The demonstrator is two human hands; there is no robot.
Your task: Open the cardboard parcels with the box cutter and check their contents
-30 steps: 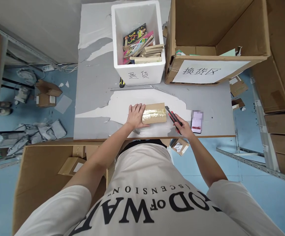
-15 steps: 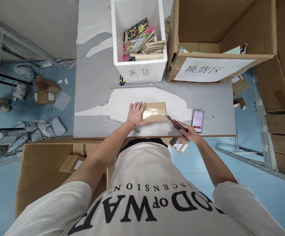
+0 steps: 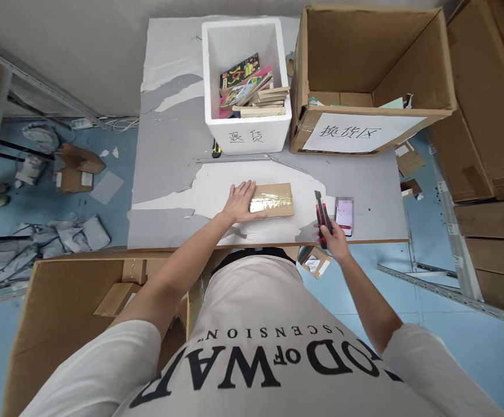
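A small brown cardboard box [image 3: 272, 200] with shiny clear tape along its top lies on the white patch of the table near the front edge. My left hand [image 3: 240, 202] grips its left end, the fingers over the far side and the thumb along the near side. To the right of the box, my right hand [image 3: 333, 238] is closed around a black and red utility knife [image 3: 321, 213]. The knife's blade end points away from me and stands apart from the box. Just right of the knife lies a phone [image 3: 344, 217] with a lit screen.
A white foam box [image 3: 248, 138] holding several books stands at the back. Beside it is a large open cardboard carton [image 3: 438, 113] with a paper label. A yellow and black cutter [image 3: 216, 148] lies before the foam box. Another open carton [image 3: 56, 324] is at lower left.
My right hand has drawn the utility knife away from the box's right end and turned it to point forward. My left hand stays on the box. The view has shifted slightly.
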